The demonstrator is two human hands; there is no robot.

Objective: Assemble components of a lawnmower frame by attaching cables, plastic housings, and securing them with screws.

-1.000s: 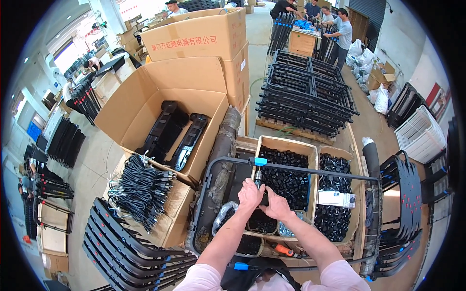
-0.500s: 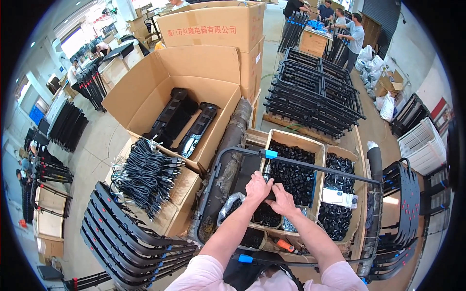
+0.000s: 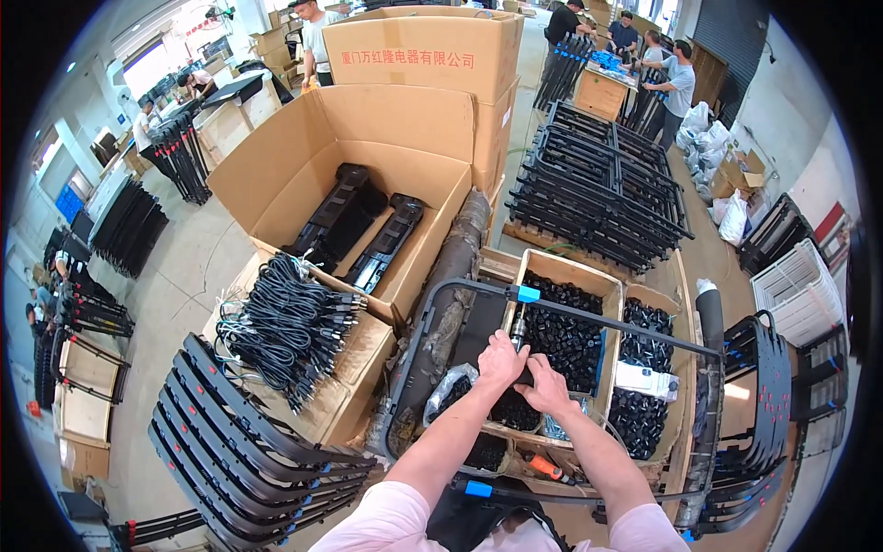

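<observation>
My left hand (image 3: 503, 359) is closed round the front of a power drill (image 3: 519, 331), just behind its silver chuck. Behind it, my right hand (image 3: 544, 385) grips the drill's dark body, mostly hidden under both hands. The drill's bit points away from me, toward a blue clip (image 3: 527, 294) on the far bar of a black tubular frame (image 3: 616, 324). This frame lies across the bench over the parts boxes. Another blue clip (image 3: 477, 488) sits on its near bar, close to my body.
Wooden boxes of small black parts (image 3: 563, 342) stand under the frame. An orange-handled tool (image 3: 545, 466) lies near my right forearm. To the left are bundled black cables (image 3: 299, 322), a large open carton (image 3: 276, 175) and stacked curved frames (image 3: 230, 432). Stacked black racks (image 3: 598, 184) stand beyond.
The whole view has shifted slightly, so the bench appears further right. Both hands stay on the drill at the far bar. A person behind the cartons shows more fully.
</observation>
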